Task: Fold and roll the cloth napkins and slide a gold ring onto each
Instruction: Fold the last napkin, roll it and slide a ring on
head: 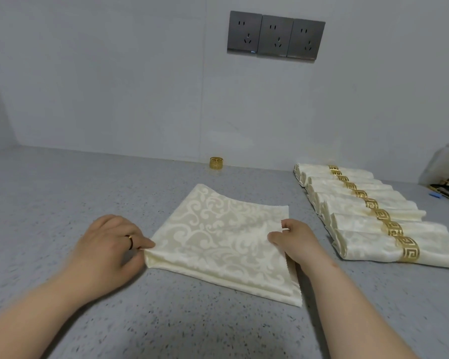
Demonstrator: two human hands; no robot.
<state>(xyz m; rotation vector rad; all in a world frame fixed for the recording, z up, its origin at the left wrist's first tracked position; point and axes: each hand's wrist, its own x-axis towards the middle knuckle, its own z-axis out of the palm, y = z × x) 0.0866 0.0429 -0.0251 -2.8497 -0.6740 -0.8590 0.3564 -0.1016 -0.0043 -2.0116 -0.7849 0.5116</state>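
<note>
Between both sets of fingers, flat on the grey speckled counter [114, 182], sits the cream patterned napkin [218, 237], folded over into a rough square. The left hand [106, 250] has its fingertips [146, 244] pressed together, pinching the folded corner nearest it. The right hand [296, 242] has its fingers [287, 224] curled, nipping the opposite edge with the thumb lying on the cloth. Well beyond the fingertips, by the wall, stands a loose gold ring [216, 162]. Off past the right fingers lies a row of rolled napkins [360, 211], each already wearing a gold band. Sockets [275, 36] up on the wall.
</note>
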